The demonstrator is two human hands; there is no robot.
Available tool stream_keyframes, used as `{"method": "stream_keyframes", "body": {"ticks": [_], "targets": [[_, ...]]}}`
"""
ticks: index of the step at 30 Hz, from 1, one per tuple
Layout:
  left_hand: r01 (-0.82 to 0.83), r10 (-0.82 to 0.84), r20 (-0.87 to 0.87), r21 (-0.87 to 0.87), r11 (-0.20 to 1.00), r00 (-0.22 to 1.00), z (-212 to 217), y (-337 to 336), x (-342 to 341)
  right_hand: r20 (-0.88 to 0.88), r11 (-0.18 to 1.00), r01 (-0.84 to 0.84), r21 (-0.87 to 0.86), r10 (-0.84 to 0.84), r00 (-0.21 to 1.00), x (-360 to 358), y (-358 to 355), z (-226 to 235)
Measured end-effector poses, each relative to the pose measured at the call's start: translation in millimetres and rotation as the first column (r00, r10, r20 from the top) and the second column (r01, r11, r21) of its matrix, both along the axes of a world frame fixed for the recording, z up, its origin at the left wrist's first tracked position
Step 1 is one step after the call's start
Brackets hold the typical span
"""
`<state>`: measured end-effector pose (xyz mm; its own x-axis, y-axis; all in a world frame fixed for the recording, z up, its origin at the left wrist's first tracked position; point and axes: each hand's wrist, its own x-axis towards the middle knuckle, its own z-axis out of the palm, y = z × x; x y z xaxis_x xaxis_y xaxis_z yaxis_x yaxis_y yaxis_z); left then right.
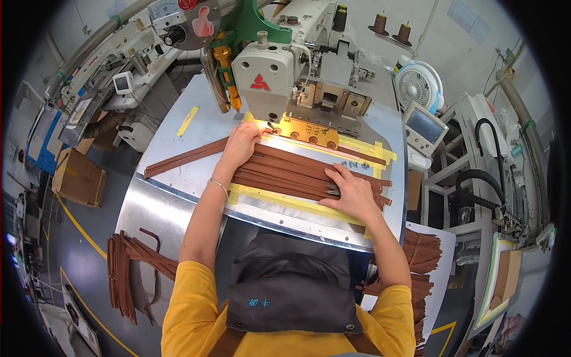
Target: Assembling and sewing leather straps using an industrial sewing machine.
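In the head view, the brown flat strips (285, 168) lie on the metal worktop (205, 128) just in front of the white sewing machine head (260, 68), on the person's side of it, running from below the head out to its right. The left hand (239, 144) sits over their left end, close in front of the machine head, with its fingers together and pointing toward the needle area; what its fingertips may be pinching is hidden. The right hand (355, 191) lies farther to the right of the head, palm down near the strips' right end, thumb and forefinger spread apart; a silver pointed tool (333, 190) shows beneath it, and I cannot tell how firmly it is gripped. A second brown bundle (190, 158) slants from the left hand out to the left of the head. Just below the head and to its right stands a gold plate (304, 129), leaving a narrow gap before the left fingertips. The worktop's curved front edge runs across nearer the person than the strips, with yellow tape (279, 201) between. Both forearms reach up toward the head, the left steeply, the right bent inward at the wrist.
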<state>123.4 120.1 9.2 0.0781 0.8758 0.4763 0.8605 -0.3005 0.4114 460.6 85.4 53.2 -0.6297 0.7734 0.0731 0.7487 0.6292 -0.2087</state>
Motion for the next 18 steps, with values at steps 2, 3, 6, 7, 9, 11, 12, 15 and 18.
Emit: {"method": "stream_keyframes", "body": {"ticks": [2, 3, 6, 7, 9, 11, 12, 15, 18], "targets": [[0.011, -0.011, 0.023, -0.007, 1.0, 1.0, 1.3, -0.6, -0.8, -0.005, 1.0, 0.0, 0.006, 0.0, 1.0, 0.9, -0.3, -0.7], [0.009, -0.009, 0.023, -0.007, 1.0, 1.0, 0.5, -0.6, -1.1, -0.01, 1.0, -0.003, 0.012, 0.003, 1.0, 0.4, -0.4, -0.9], [-0.027, 0.027, 0.017, -0.04, 0.999, 0.999, -1.1, -0.8, -0.9, -0.001, 1.0, 0.004, 0.002, -0.004, 1.0, -0.7, -1.0, -0.1], [-0.022, 0.023, 0.017, -0.044, 0.999, 1.0, -1.0, -1.1, -0.7, -0.001, 1.0, 0.004, 0.002, -0.004, 1.0, -0.5, -1.2, -0.3], [-0.019, 0.02, 0.018, -0.05, 0.999, 1.0, -1.3, -1.5, -0.7, 0.004, 1.0, 0.008, -0.005, -0.008, 1.0, 0.6, -1.8, -0.8], [-0.028, 0.029, 0.016, -0.013, 1.0, 0.999, -2.0, -1.9, -0.9, 0.007, 1.0, 0.01, -0.01, -0.01, 1.0, -0.4, -2.1, -0.2], [-0.027, 0.028, 0.017, -0.013, 1.0, 0.999, -1.8, -1.7, -0.4, 0.011, 1.0, 0.014, -0.012, -0.014, 1.0, -0.3, -2.0, 0.5], [-0.012, 0.012, 0.018, -0.004, 1.0, 1.0, -1.0, -1.2, 0.0, 0.001, 1.0, 0.012, -0.007, -0.012, 1.0, -0.1, -1.2, -1.0], [-0.022, 0.023, 0.025, -0.027, 0.999, 0.999, -1.5, -0.9, -1.8, 0.001, 1.0, 0.013, -0.003, -0.013, 1.0, -0.7, -2.0, -0.9]]}}
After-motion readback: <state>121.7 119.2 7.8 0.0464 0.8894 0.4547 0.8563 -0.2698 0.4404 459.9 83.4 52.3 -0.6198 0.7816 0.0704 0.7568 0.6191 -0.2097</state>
